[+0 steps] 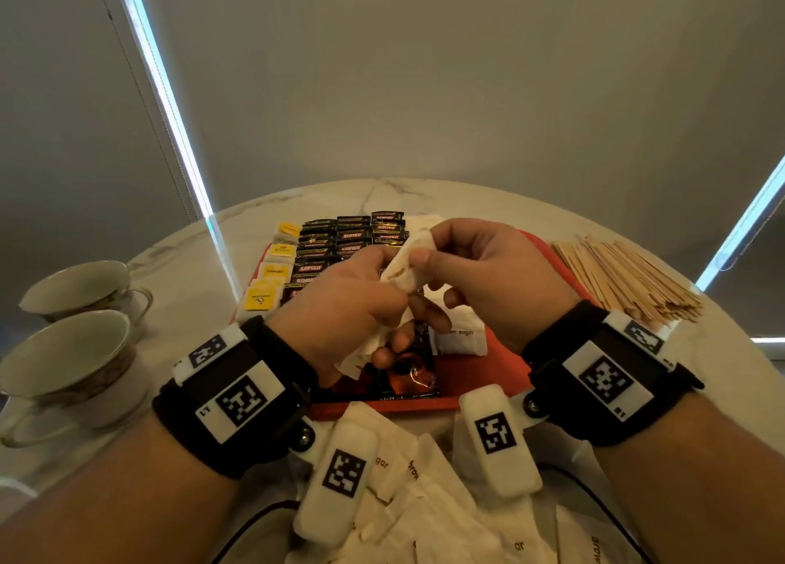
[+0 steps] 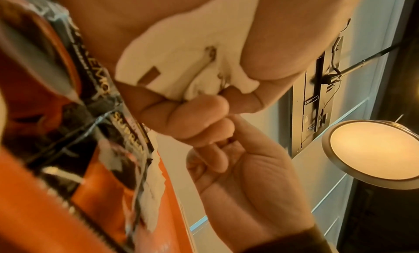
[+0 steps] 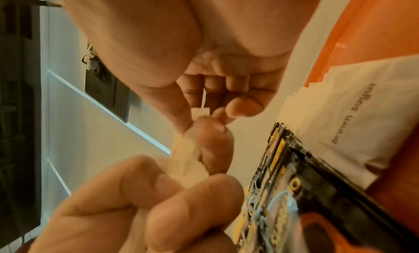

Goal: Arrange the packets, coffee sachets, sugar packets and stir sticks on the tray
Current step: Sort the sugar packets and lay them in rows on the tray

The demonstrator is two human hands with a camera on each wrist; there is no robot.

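Both hands hold a bunch of white sugar packets [image 1: 403, 268] above the red tray [image 1: 463, 376]. My left hand [image 1: 361, 304] grips the lower part of the bunch [image 2: 181, 63]; my right hand [image 1: 475, 270] pinches its upper end [image 3: 200, 111] between thumb and fingers. On the tray lie rows of black Kopiko sachets [image 1: 352, 240], yellow tea packets [image 1: 272, 272], a black and orange coffee sachet [image 1: 408, 376] and a brown sugar packet [image 1: 461, 334]. A pile of wooden stir sticks [image 1: 624, 279] lies on the table right of the tray.
Several loose white sugar packets [image 1: 424, 491] lie on the marble table [image 1: 191, 266] at its near edge, partly under my wrists. Two cups on saucers [image 1: 72, 351] stand at the left. A dark cable [image 1: 255, 521] runs along the near edge.
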